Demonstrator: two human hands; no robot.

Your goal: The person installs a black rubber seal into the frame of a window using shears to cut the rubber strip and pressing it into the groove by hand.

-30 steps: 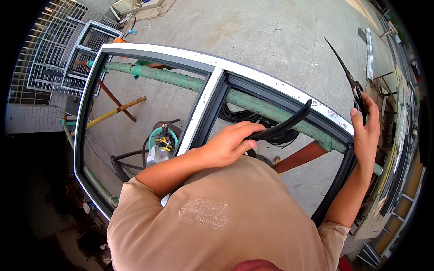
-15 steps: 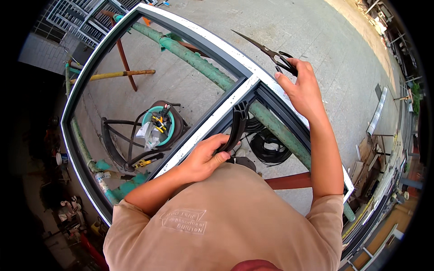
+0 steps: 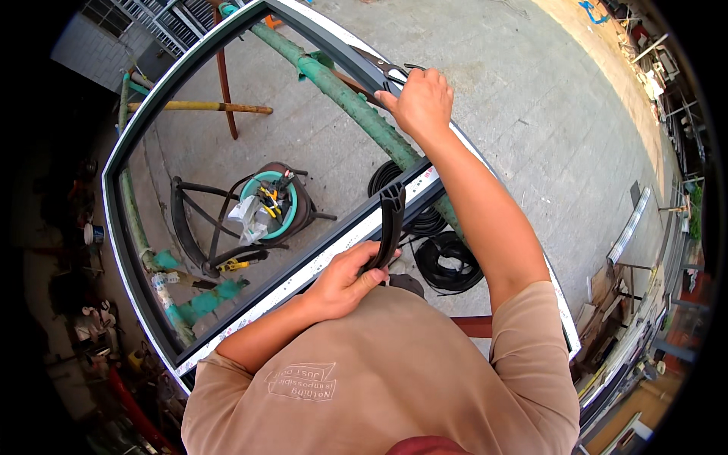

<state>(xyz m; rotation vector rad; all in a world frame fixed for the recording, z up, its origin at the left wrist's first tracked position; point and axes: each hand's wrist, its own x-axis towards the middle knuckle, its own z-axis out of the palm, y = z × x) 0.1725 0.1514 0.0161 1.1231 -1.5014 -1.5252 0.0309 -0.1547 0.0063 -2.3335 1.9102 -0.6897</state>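
Note:
My left hand [image 3: 343, 282] is closed around a thick black rubber seal strip [image 3: 390, 224], whose hollow, ribbed cut end points up and away from me. Farther off and to the right, my right hand [image 3: 425, 105] grips the handles of dark scissors [image 3: 393, 74]. Their blades point to the far left, over the far bar of a large white and grey window frame [image 3: 284, 283]. That hand's fingers partly cover the handles. The frame lies in front of me, with its crossbar passing just beyond my left hand.
Green pipes [image 3: 356, 110] run beneath the frame. Below its opening, a teal basin [image 3: 292, 203] with tools and a plastic bag sits on a dark stool. Black coils [image 3: 447, 267] lie on the floor. Metal lengths [image 3: 631, 224] and scrap line the right side.
My right hand has brought the scissors left, from beyond the frame to over its far bar. My left hand still holds the seal strip in nearly the same place. The view has shifted slightly.

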